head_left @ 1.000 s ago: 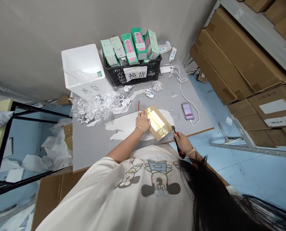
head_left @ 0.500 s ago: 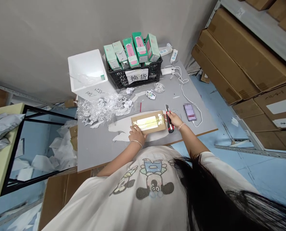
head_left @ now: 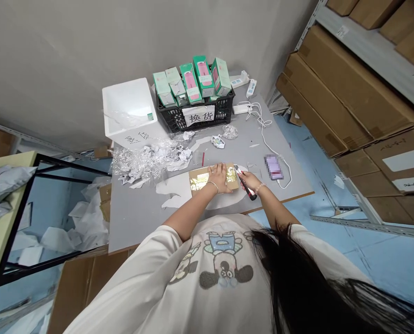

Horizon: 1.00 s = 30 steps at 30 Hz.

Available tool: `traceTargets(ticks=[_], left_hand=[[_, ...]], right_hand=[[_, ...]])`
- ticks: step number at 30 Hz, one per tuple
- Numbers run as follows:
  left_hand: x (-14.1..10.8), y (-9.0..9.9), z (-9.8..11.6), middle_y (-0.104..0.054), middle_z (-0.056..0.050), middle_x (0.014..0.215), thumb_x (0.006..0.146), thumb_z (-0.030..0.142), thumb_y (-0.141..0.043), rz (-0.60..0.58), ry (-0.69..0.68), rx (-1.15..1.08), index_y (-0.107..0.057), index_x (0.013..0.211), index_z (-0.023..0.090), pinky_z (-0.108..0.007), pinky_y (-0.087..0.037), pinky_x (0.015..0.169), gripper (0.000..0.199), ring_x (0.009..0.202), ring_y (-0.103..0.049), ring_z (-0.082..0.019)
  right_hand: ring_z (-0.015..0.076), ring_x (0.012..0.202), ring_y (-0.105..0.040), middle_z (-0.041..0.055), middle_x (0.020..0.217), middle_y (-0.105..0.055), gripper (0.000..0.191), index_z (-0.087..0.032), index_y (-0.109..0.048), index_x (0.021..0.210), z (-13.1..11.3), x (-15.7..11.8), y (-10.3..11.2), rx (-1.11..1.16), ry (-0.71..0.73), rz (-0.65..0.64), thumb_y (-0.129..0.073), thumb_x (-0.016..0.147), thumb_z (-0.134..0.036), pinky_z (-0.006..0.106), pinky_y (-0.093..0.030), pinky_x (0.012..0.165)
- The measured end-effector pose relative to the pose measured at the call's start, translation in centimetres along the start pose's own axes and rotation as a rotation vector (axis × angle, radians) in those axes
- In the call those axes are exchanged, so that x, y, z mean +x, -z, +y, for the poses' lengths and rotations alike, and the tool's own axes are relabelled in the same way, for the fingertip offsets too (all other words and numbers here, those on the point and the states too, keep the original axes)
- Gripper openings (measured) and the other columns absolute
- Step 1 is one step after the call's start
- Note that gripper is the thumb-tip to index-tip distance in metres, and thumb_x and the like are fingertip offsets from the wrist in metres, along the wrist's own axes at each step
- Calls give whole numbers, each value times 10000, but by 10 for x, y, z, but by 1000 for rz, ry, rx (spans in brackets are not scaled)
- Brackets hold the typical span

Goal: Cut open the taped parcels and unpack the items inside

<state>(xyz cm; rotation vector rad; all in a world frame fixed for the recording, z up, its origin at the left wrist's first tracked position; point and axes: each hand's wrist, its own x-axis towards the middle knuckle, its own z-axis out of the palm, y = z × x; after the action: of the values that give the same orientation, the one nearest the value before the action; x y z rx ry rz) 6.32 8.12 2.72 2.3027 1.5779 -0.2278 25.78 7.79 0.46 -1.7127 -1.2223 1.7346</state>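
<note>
Left hand (head_left: 218, 178) lies flat and open, pressing down on a cardboard mailer (head_left: 202, 179) with shiny gold tape on its top. Mailer lies flat on the grey counter (head_left: 140, 222), on top of torn white paper (head_left: 172, 191), near the counter's front edge. Right hand (head_left: 251, 182) is clenched around a red and black utility knife (head_left: 245, 184), tip at or just beside the mailer's right end; blade contact is hard to tell from this view. Blurred phone (head_left: 274, 167) with a white cable (head_left: 277, 139) lies right of the knife. Crumpled clear plastic wrap (head_left: 147, 162) lies left. Further back, a black plastic crate (head_left: 174, 118) holds 5 visible green-and-pink boxes (head_left: 203, 76), beside a white foam box (head_left: 125, 104).
</note>
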Motion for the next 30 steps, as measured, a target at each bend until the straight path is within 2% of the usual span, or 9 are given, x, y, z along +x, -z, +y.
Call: traceTargets(ticks=[3, 8, 11, 15, 21, 25, 30], left_hand=[[0, 0, 0, -214, -248, 1563, 488, 723, -743, 39, -5, -24, -78, 1546, 78, -618, -63, 1159, 1406, 1449, -145, -445], [-3, -2, 0, -237, -256, 1546, 483, 698, -762, 63, -20, -38, -129, 1534, 80, -603, -68, 1161, 1374, 1434, -179, -442], [-2, -4, -2, -238, -255, 1547, 491, 711, -751, 72, -23, -49, -136, 1532, 81, -598, -72, 1162, 1364, 1432, -185, -437], [-1, -7, -5, -254, -255, 1543, 479, 729, -745, 84, -13, -64, -145, 1530, 84, -594, -81, 1162, 1372, 1421, -215, -429], [-2, -9, -4, -275, -246, 1535, 459, 723, -755, 111, -17, -66, -169, 1525, 83, -590, -90, 1164, 1375, 1420, -215, -425], [-2, -9, -4, -263, -247, 1541, 474, 730, -746, 95, -12, -63, -156, 1530, 90, -589, -83, 1164, 1368, 1427, -204, -430], [-5, -10, -3, -232, -263, 1551, 478, 746, -731, 84, -42, -55, -124, 1533, 66, -610, -60, 1158, 1394, 1436, -180, -438]], right_hand=[[105, 376, -499, -42, 515, -541, 300, -211, -467, 840, 1, 0, 5, -19, -24, -46, -498, 957, -485, 205, -402, 388], [101, 360, -471, -41, 495, -533, 300, -205, -475, 830, -2, 0, 19, -65, -32, -124, -548, 935, -477, 208, -387, 385], [104, 359, -468, -43, 497, -533, 304, -211, -463, 823, -3, 2, 17, -45, -45, -103, -552, 930, -481, 212, -381, 379], [104, 355, -459, -49, 508, -534, 275, -220, -460, 843, 2, 3, 7, 96, -51, -98, -523, 945, -468, 209, -363, 365], [98, 361, -451, -55, 496, -509, 263, -219, -465, 840, -5, 3, 1, 160, -36, 11, -529, 945, -451, 206, -382, 379], [101, 347, -445, -54, 488, -508, 248, -216, -478, 861, -13, 5, 2, 109, -54, -46, -523, 952, -442, 208, -369, 364], [105, 342, -455, -51, 489, -514, 254, -210, -482, 859, -4, 7, 11, 1, -50, -143, -527, 947, -445, 212, -371, 362]])
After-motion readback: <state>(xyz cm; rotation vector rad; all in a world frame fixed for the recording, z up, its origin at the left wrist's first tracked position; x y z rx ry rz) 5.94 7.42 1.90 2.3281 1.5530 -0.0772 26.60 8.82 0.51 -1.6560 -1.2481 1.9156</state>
